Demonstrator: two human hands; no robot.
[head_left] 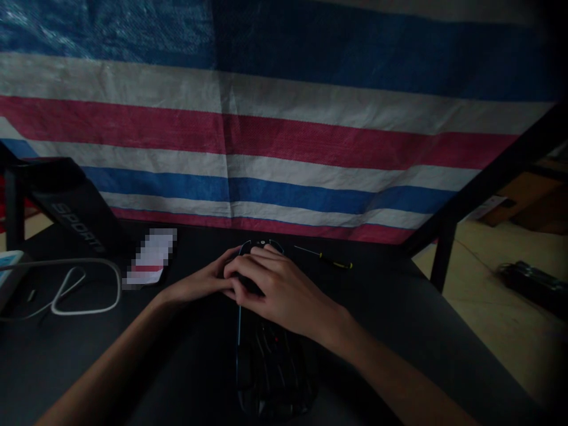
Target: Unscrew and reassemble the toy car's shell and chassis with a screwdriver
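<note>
A dark toy car with a blue edge lies lengthwise on the black table, and a small red spot shows on its body. My left hand is closed around the left side of its far end. Over the top of that same end, my right hand is closed with curled fingers, touching the car and meeting my left fingers. The hands hide most of the car's far part, including what lies under the fingertips. Beyond my right hand lies a screwdriver with a black and yellow handle.
A phone with a blurred screen lies left of my hands. White cable loops beside a white box at the far left. A black panel marked SPORTS leans behind. Striped sheeting hangs across the back.
</note>
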